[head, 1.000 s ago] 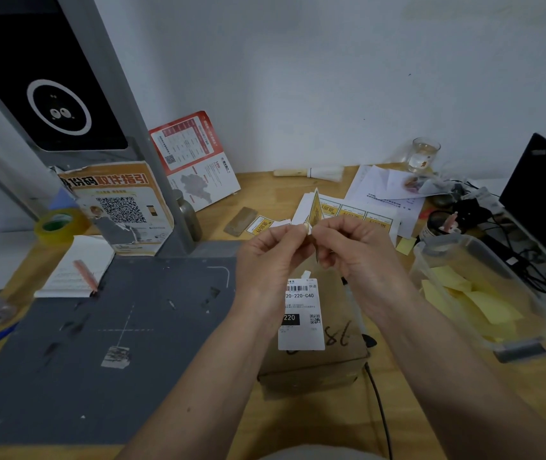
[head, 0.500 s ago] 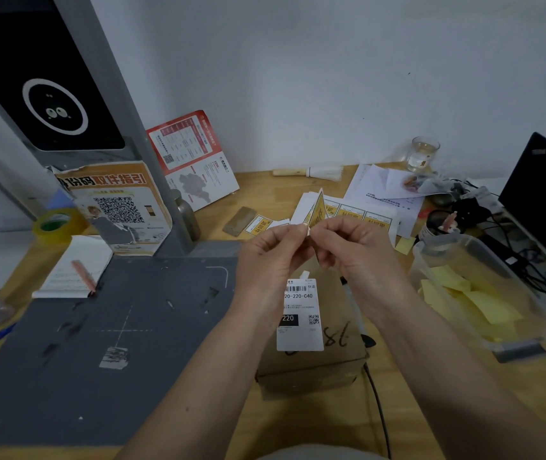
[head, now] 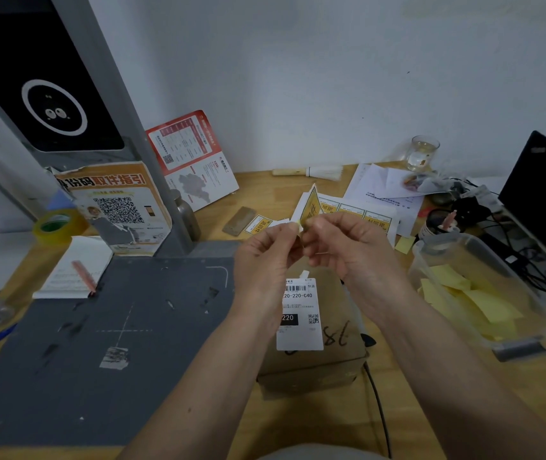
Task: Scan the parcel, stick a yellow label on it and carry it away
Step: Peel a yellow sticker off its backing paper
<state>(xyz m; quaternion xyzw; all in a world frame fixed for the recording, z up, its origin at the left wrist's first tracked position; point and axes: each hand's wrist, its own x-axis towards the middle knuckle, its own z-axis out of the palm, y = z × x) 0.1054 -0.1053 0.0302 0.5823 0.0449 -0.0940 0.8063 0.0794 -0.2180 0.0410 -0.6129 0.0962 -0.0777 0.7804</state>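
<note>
Being pinched between fingertips of the left hand (head: 266, 257) and right hand (head: 348, 247) is a yellow label (head: 311, 207) (standing upright), above the parcel (head: 338, 330) lying near the table's (head: 298, 426) front edge.

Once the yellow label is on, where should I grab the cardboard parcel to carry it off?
Probably by the parcel's two short side walls, from above: it lies flat, its top faces up, and the clear tub crowds only its right side.
</note>
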